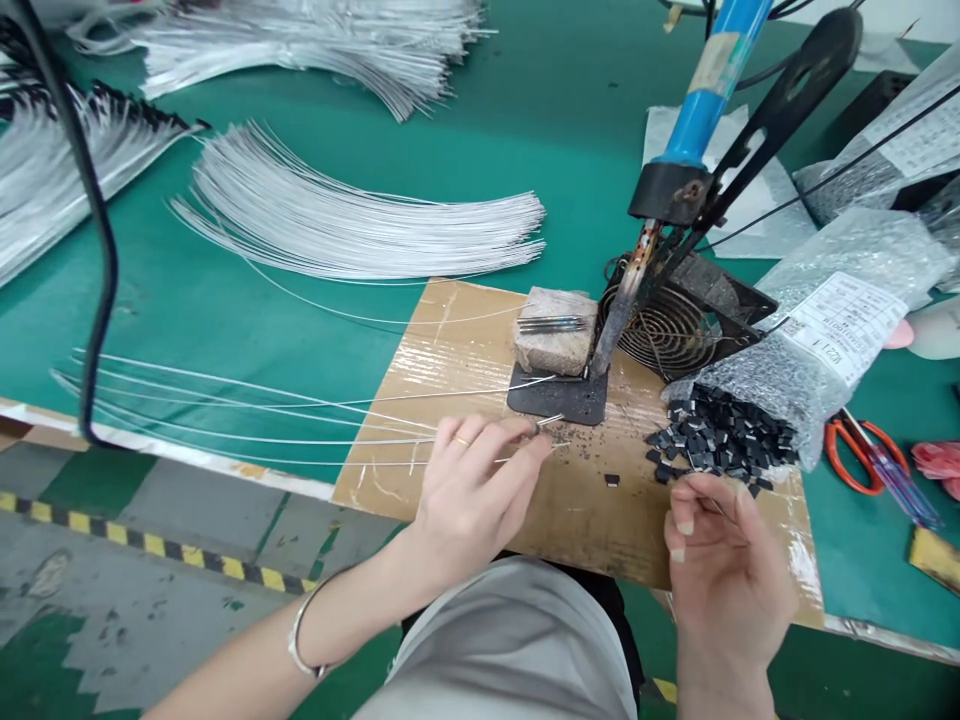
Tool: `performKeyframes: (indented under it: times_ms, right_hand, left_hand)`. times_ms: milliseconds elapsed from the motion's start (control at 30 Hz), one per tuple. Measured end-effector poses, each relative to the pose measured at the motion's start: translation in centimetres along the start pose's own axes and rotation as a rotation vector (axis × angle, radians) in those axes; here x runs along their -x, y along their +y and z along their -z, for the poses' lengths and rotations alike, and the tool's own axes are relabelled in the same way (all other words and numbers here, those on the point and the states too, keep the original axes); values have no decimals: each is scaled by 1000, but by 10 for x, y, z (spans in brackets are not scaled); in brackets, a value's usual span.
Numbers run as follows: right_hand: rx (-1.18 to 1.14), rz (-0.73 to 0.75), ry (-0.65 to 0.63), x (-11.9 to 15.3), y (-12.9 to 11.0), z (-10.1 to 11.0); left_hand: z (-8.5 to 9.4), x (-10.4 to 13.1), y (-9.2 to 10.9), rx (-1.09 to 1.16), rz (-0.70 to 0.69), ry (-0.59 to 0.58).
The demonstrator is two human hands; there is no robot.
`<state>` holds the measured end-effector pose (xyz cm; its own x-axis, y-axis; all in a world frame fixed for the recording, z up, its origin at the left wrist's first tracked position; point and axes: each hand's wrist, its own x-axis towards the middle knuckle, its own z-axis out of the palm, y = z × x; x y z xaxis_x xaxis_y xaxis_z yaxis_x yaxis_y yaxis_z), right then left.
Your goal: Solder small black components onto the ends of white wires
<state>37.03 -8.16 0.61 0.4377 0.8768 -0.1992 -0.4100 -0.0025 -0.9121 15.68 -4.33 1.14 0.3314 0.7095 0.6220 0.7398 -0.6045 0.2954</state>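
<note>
My left hand [476, 485] is closed on a few thin white wires [300, 438], which trail off to the left across the mat. Their bare-looking tips stick out past my fingers, close to a small black plate [559, 396]. My right hand [724, 565] has its fingers curled in a pinch just in front of a pile of small black chip-like pieces [731, 430]; what it pinches is too small to make out. One single black piece [612, 481] lies between my hands. A soldering iron [630, 280] is mounted tip-down over the plate.
Behind the plate, a pale block [555, 350] carries several thin metal rods. A black fan [667, 320] stands beside the iron. Bubble-wrap bags [832, 320] and orange-handled scissors [844, 465] lie at right. A bundle of white wires [360, 220] lies behind; a black cable [105, 220] hangs at left.
</note>
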Motion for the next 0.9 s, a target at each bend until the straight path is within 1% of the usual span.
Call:
performKeyframes:
  times_ms: [100,200,300,367,433,500,567,600,633,700,767,867,900]
  right_hand:
    - [9,2,-36,0,1,0]
    - [14,2,-37,0,1,1]
    - [21,6,-42,0,0,2]
    - [24,9,-50,0,0,2]
    - [26,9,-54,0,0,2]
    - [25,4,-52,0,1,2]
    - [24,4,-47,0,1,2]
    - [24,7,-45,0,1,2]
    - [26,14,-45,-1,1,2]
    - [30,27,-48,-1,1,2]
    - [27,27,-50,-2,2,1]
    - [20,28,-63,-2,3,1]
    - [20,34,-70,-2,3,1]
  left_hand:
    - [-6,5,-2,-104,67,-11]
    - [-9,11,-1,-121,105,-33]
    - [-6,11,-3,-105,118,-36]
    - [1,7,-11,-85,129,-19]
    - [8,-3,-27,-104,144,12]
    - [12,-16,-52,-245,155,31]
    - [11,-30,-81,-384,144,0]
    - [10,-37,-95,-409,116,-48]
    - [7,-43,-109,-408,76,-101]
    - [3,-53,-131,-400,48,-126]
    - [0,-62,-148,-406,62,-98]
    - [-6,-76,-170,-402,125,-23]
    - [-9,-80,-176,-382,135,-32]
